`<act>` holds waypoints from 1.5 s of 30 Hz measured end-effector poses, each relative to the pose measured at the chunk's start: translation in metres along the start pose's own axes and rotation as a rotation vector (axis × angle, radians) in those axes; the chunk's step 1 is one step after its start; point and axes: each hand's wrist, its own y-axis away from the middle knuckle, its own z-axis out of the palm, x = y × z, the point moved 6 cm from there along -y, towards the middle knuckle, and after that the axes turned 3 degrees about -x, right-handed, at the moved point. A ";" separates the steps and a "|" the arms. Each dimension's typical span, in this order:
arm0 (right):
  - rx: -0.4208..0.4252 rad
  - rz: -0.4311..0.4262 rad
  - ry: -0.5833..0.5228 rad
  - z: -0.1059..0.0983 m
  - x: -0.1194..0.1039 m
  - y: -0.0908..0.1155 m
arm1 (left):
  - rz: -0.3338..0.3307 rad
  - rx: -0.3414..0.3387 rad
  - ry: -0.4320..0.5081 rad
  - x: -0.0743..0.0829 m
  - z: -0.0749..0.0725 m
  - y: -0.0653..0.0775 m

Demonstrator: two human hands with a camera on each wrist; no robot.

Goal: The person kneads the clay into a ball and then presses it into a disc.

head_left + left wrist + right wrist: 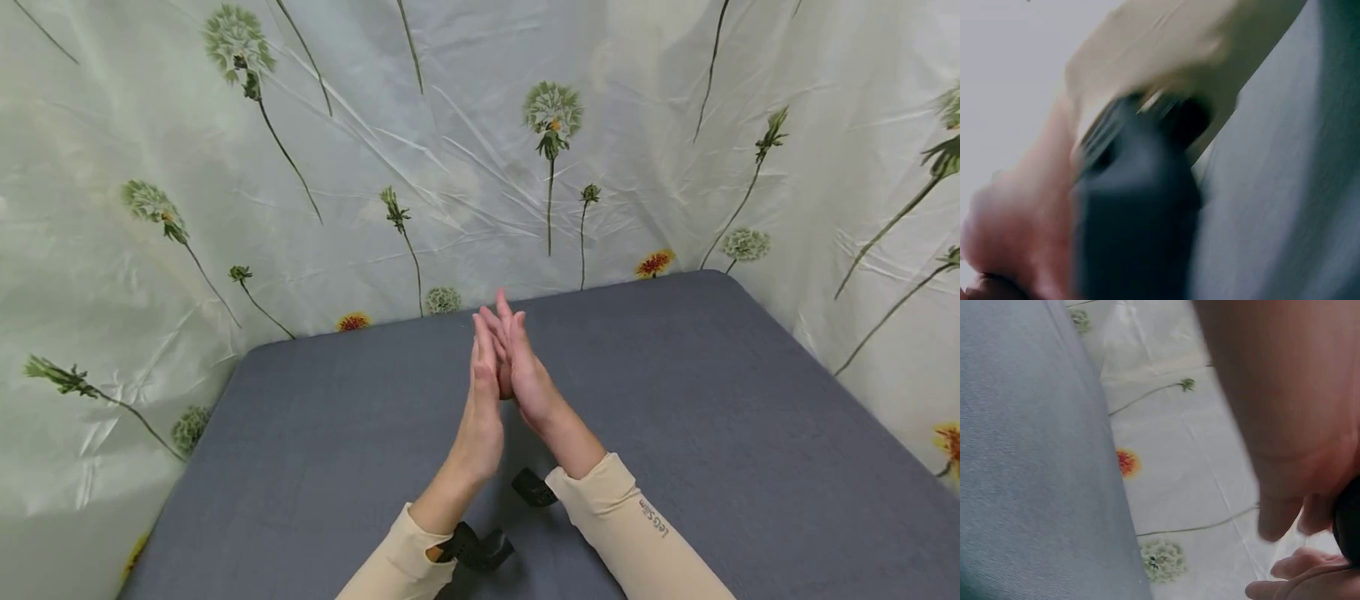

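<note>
Grey table (315,433) below L hand (483,417) & R hand (532,379) | palms facing, fingers straight, close tog.; can't tell if anything's btwn | wrinkled wht flower-print sheet (480,150) beyond & both sides of hands | blk wrist units (483,552) nr cream sleeves (637,525)

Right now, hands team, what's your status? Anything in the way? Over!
Left hand, right hand: palms facing, fingers fairly straight. No held object visible. Grey surface below; black wrist gadgets by the sleeves, not between the palms.

Dark lettering (654,518) on the right sleeve (633,537) reads "Let'sSlim"
</note>
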 end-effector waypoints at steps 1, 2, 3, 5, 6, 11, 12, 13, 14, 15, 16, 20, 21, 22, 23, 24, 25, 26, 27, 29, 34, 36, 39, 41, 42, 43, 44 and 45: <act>-0.023 -0.002 0.010 0.006 0.002 -0.001 | -0.004 0.024 0.015 0.001 -0.007 -0.003; -0.044 -0.007 0.025 0.012 0.003 -0.001 | -0.010 0.051 0.026 0.001 -0.014 -0.005; -0.061 -0.016 0.043 0.018 0.005 -0.001 | -0.017 0.074 0.040 0.000 -0.022 -0.008; -0.086 -0.033 0.077 0.030 0.008 0.000 | -0.049 0.115 0.070 -0.006 -0.035 -0.012; -0.088 -0.041 0.093 0.034 0.008 0.001 | -0.064 0.130 0.084 -0.009 -0.040 -0.013; -0.056 -0.111 0.141 0.037 -0.003 0.005 | -0.137 0.133 0.148 -0.026 -0.040 -0.014; -0.040 -0.121 0.141 0.033 -0.006 0.005 | -0.142 0.120 0.157 -0.026 -0.035 -0.013; -0.022 -0.125 0.138 0.028 -0.008 0.005 | -0.144 0.100 0.160 -0.027 -0.029 -0.011; -0.003 -0.122 0.127 0.023 -0.010 0.005 | -0.145 0.074 0.155 -0.026 -0.023 -0.010; 0.015 -0.112 0.111 0.017 -0.011 0.004 | -0.142 0.045 0.141 -0.024 -0.016 -0.008; 0.033 -0.100 0.099 0.010 -0.012 0.004 | -0.133 0.015 0.122 -0.022 -0.009 -0.007; 0.033 -0.026 0.021 -0.003 -0.006 0.002 | -0.077 -0.040 0.052 -0.009 0.004 -0.002; 0.015 -0.014 0.007 -0.002 -0.003 0.001 | -0.060 -0.030 0.046 -0.006 0.002 -0.003; -0.007 -0.006 -0.004 0.002 0.000 0.001 | -0.046 -0.008 0.043 -0.004 -0.002 -0.004; -0.030 0.004 -0.014 0.007 0.002 0.001 | -0.040 0.023 0.044 -0.002 -0.009 -0.005; -0.048 0.008 -0.012 0.012 0.005 0.001 | -0.044 0.055 0.047 -0.002 -0.016 -0.007; -0.066 0.005 -0.001 0.018 0.007 0.001 | -0.050 0.084 0.058 -0.003 -0.024 -0.009; -0.083 -0.002 0.010 0.025 0.007 0.002 | -0.064 0.113 0.069 -0.006 -0.031 -0.011; -0.093 -0.012 0.032 0.030 0.007 0.004 | -0.085 0.137 0.083 -0.010 -0.037 -0.012; -0.106 -0.037 0.072 0.039 0.006 0.006 | -0.130 0.163 0.120 -0.019 -0.045 -0.015; -0.063 -0.111 0.118 0.036 -0.007 0.007 | -0.178 0.116 0.166 -0.032 -0.037 -0.014; -0.023 -0.110 0.106 0.025 -0.010 0.006 | -0.162 0.072 0.157 -0.028 -0.025 -0.011; 0.024 -0.074 0.067 0.007 -0.010 0.004 | -0.107 -0.010 0.109 -0.017 -0.006 -0.005; 0.028 -0.041 0.032 0.001 -0.007 0.003 | -0.068 -0.044 0.078 -0.008 0.001 -0.002; 0.020 -0.029 0.018 0.000 -0.006 0.003 | -0.052 -0.049 0.065 -0.005 0.001 -0.001; 0.002 -0.022 0.002 0.002 -0.005 0.002 | -0.039 -0.042 0.055 -0.003 -0.001 -0.001; -0.017 -0.022 -0.011 0.005 -0.003 0.002 | -0.029 -0.024 0.050 -0.001 -0.005 -0.002; -0.041 -0.021 -0.022 0.010 -0.001 0.001 | -0.025 0.002 0.054 0.000 -0.011 -0.003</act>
